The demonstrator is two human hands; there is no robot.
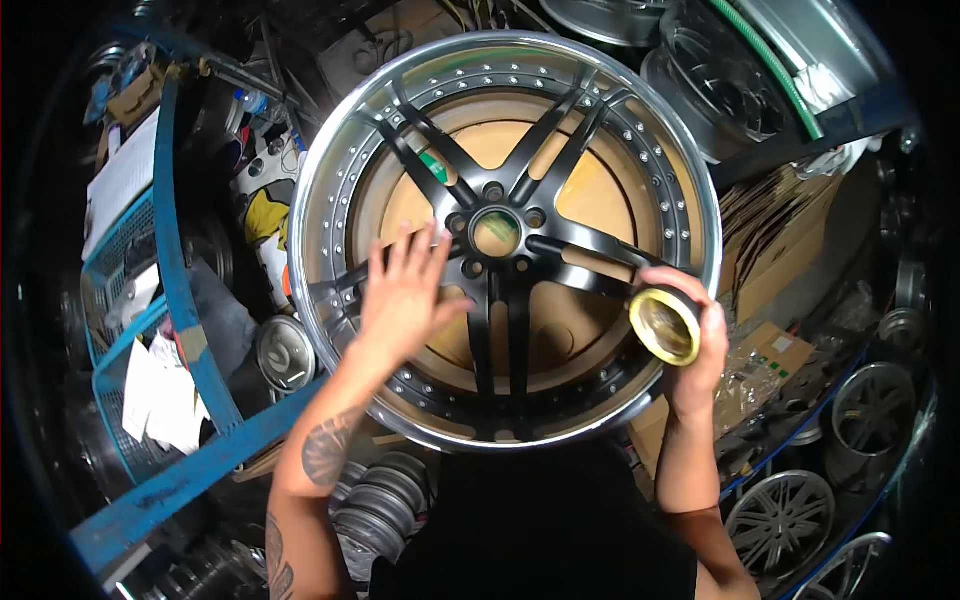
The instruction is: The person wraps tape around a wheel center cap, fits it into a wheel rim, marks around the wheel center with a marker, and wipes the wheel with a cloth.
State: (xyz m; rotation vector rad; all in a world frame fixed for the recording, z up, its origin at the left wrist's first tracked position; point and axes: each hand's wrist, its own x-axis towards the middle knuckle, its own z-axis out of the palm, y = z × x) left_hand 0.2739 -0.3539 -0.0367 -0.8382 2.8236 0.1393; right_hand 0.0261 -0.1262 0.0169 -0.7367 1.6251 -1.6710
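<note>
Black clothing [540, 530] on the person's torso fills the bottom centre of the frame. Right of centre, the right hand [704, 345] has its fingers curled around a yellow roll [655, 347], gripping it from its right side. Left of centre, the left hand [405, 290] is unclenched and grasps nothing, its fingers spread over the spokes; whether they touch is unclear. Beneath both hands lies a large wheel [497, 272], its hub just beside the left fingertips, its bright rim passing under the right hand. Outward, a blue metal frame [180, 250] runs down the left side, flattened cardboard [790, 240] lies at right, a green hose [770, 65] crosses the upper right, and silver wheels [780, 520] stand lower right.
</note>
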